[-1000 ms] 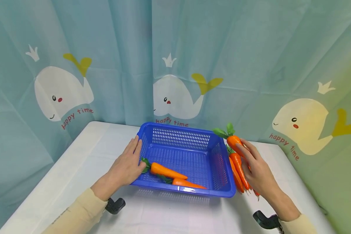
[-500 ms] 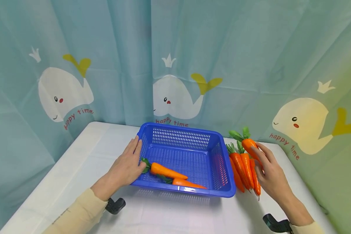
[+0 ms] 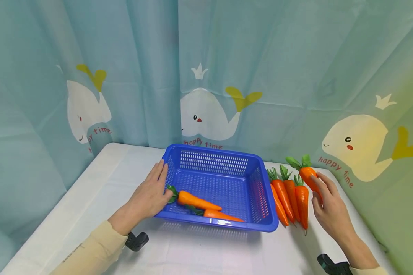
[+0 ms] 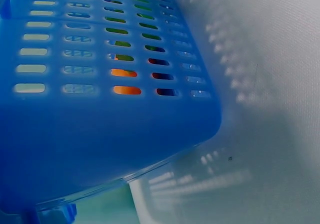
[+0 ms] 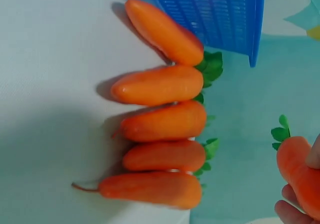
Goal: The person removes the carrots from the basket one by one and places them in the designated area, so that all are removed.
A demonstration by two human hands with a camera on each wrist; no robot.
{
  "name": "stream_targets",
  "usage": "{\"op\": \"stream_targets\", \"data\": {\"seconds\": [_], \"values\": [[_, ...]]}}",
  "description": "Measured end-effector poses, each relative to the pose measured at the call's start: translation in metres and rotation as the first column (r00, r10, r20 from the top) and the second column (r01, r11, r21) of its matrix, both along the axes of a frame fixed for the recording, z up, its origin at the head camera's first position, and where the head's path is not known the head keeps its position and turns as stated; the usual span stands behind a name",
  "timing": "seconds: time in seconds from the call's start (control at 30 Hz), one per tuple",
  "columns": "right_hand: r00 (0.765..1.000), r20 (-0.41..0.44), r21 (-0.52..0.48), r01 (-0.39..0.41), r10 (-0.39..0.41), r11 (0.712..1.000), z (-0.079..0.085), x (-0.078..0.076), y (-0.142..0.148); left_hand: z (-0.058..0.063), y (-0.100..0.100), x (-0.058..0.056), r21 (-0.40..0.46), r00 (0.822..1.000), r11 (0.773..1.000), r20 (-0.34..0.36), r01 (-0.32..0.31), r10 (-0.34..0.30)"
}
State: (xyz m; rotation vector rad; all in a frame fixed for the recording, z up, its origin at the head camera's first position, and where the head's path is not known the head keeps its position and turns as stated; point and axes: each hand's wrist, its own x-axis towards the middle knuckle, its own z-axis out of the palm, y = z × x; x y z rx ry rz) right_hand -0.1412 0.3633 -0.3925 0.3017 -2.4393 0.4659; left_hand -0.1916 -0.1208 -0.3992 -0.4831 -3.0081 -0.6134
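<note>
My left hand rests on the left rim of a blue plastic basket, its fingers fairly straight along the edge. In the left wrist view, the basket's slotted outer wall fills much of the frame and no fingers show. Two orange carrots with green tops lie inside: one carrot at the front left, another by the front wall. Right of the basket, my right hand holds a carrot above the table, leaves pointing away. The right wrist view shows this carrot and some fingertips.
Several carrots lie side by side on the white table, right of the basket, tips toward me. The carrot nearest the basket lies at a slant. A blue curtain with whale prints hangs behind the table.
My right hand has moved right with the held carrot, away from the basket, uncovering more of the carrots on the table. The left hand and basket stay put.
</note>
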Motion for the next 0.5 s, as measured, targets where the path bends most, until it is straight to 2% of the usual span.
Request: {"op": "stream_targets", "data": {"seconds": [0.37,0.5], "values": [[0.996,0.073,-0.063,0.055,-0.051,0.996,-0.01,0.007,0.009,0.0,0.0,-0.001,0.003,1.0,1.0,-0.003,0.001,-0.001],[0.988,0.133,-0.067,0.091,-0.082,0.994,-0.015,0.007,0.011,0.0,0.0,-0.001,0.006,1.0,1.0,0.003,0.002,-0.002]]}}
